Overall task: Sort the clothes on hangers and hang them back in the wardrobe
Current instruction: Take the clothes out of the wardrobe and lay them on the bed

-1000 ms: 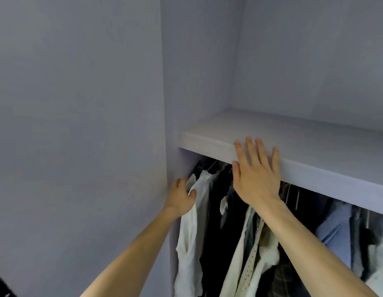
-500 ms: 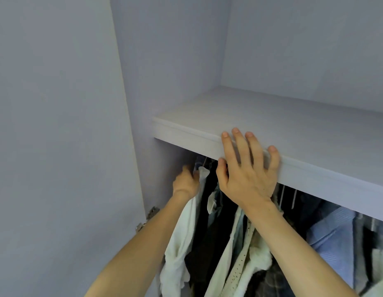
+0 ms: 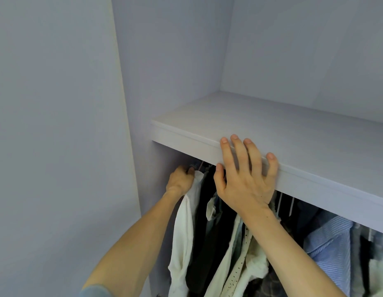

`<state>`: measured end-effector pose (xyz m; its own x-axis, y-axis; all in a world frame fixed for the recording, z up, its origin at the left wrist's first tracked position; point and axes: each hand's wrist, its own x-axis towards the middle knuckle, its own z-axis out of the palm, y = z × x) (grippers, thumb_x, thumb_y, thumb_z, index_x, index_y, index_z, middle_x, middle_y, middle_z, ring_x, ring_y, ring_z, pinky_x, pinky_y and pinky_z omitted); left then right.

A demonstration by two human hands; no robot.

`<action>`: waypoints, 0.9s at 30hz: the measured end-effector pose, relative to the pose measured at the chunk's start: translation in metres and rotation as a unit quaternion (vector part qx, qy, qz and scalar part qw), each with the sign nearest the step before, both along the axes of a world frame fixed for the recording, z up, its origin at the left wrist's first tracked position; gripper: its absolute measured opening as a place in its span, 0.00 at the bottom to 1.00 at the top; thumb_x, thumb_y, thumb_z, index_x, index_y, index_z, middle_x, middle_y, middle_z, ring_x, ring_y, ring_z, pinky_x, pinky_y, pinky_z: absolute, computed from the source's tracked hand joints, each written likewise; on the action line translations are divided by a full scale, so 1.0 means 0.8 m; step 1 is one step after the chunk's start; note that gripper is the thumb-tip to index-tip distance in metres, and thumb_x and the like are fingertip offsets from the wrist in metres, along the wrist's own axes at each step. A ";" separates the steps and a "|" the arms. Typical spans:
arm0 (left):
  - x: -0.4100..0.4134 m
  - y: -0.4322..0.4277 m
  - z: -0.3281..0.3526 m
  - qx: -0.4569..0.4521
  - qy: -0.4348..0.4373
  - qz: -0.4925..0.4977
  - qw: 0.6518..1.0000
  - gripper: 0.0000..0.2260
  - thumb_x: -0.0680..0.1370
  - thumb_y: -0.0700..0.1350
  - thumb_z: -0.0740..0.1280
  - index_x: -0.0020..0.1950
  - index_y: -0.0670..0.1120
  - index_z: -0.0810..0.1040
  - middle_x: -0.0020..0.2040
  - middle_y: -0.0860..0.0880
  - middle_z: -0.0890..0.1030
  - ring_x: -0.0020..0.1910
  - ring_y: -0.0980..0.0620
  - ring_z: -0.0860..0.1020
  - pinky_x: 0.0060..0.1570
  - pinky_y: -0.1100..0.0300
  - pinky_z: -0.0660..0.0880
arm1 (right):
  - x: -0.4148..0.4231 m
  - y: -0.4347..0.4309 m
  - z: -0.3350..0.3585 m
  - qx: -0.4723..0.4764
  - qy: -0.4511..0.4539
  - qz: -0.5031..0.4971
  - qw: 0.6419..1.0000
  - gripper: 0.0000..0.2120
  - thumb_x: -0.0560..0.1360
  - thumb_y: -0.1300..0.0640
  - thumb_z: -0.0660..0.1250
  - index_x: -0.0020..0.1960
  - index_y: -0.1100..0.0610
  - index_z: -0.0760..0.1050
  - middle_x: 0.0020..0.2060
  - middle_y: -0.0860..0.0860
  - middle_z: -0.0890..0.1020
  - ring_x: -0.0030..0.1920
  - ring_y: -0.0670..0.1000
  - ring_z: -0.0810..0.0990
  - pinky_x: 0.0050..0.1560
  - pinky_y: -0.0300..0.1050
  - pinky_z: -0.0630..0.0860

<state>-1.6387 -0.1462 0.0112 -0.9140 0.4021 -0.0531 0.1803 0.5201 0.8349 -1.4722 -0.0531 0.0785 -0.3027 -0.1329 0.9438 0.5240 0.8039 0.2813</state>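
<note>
You are looking into a pale lilac-grey wardrobe (image 3: 186, 86). A flat shelf (image 3: 293, 125) of the same colour runs from its inner side wall (image 3: 169, 39) off to your right, meeting a plain back wall (image 3: 314, 50) behind. On your left stands a broad, smooth panel (image 3: 53, 125) in the same tone. The light is soft and even, and the space under the shelf lies in shadow.

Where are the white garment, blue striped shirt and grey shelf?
White hanging garment (image 3: 184, 232), head view, draped side.
Blue striped shirt (image 3: 327, 247), head view, shoulder.
Pale grey shelf (image 3: 272, 116), head view, bare top.
</note>
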 end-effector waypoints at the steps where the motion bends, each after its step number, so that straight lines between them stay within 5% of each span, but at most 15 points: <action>1: -0.003 -0.004 0.001 0.011 0.002 0.008 1.000 0.16 0.83 0.52 0.59 0.63 0.45 0.77 0.59 0.43 0.81 0.57 0.41 0.78 0.55 0.53 0.76 | 0.000 0.000 0.000 0.001 0.002 0.000 1.000 0.28 0.77 0.45 0.61 0.75 0.52 0.68 0.71 0.51 0.74 0.70 0.53 0.70 0.70 0.59 0.60; 6: 0.007 -0.013 -0.003 0.052 0.060 0.046 0.996 0.09 0.82 0.47 0.61 0.56 0.45 0.78 0.49 0.45 0.82 0.51 0.41 0.79 0.45 0.57 0.72 | -0.002 0.004 0.000 0.009 0.009 -0.002 1.000 0.28 0.76 0.45 0.62 0.75 0.52 0.69 0.70 0.51 0.75 0.69 0.53 0.71 0.69 0.59 0.61; 15: 0.036 -0.060 0.014 0.135 0.077 0.098 0.983 0.07 0.82 0.48 0.61 0.55 0.48 0.76 0.43 0.47 0.82 0.45 0.45 0.79 0.46 0.54 0.75 | -0.002 -0.003 0.005 -0.014 0.003 0.006 1.000 0.27 0.77 0.46 0.62 0.74 0.51 0.70 0.69 0.51 0.76 0.68 0.53 0.73 0.69 0.59 0.60; 20: 0.084 -0.115 -0.019 0.116 0.087 0.099 0.985 0.04 0.84 0.48 0.61 0.56 0.51 0.74 0.43 0.56 0.79 0.39 0.64 0.75 0.40 0.63 0.67 | 0.001 -0.014 0.003 -0.076 -0.028 0.020 0.997 0.30 0.78 0.47 0.58 0.79 0.53 0.60 0.76 0.52 0.66 0.77 0.54 0.60 0.75 0.60 0.49; 23: 0.110 -0.151 -0.027 0.123 0.085 0.114 0.982 0.03 0.83 0.47 0.62 0.54 0.52 0.75 0.45 0.58 0.80 0.42 0.67 0.75 0.43 0.63 0.71 | 0.004 -0.033 -0.018 -0.120 -0.097 0.078 0.985 0.33 0.77 0.49 0.61 0.80 0.56 0.58 0.79 0.54 0.57 0.80 0.56 0.53 0.77 0.63 0.42; 25: 0.132 -0.180 -0.030 0.135 0.071 0.122 0.981 0.03 0.83 0.47 0.63 0.54 0.52 0.77 0.47 0.55 0.83 0.43 0.63 0.79 0.46 0.59 0.76 | 0.008 -0.052 -0.046 -0.149 -0.156 0.147 0.965 0.31 0.75 0.52 0.64 0.76 0.57 0.65 0.78 0.57 0.62 0.79 0.57 0.56 0.77 0.64 0.49; 27: 0.160 -0.216 -0.034 0.129 0.069 0.125 0.981 0.02 0.83 0.47 0.64 0.53 0.53 0.77 0.43 0.52 0.84 0.35 0.60 0.79 0.39 0.64 0.74 | 0.013 -0.074 -0.077 -0.251 -0.202 0.212 0.922 0.27 0.75 0.51 0.64 0.73 0.58 0.69 0.75 0.57 0.67 0.76 0.58 0.62 0.73 0.62 0.63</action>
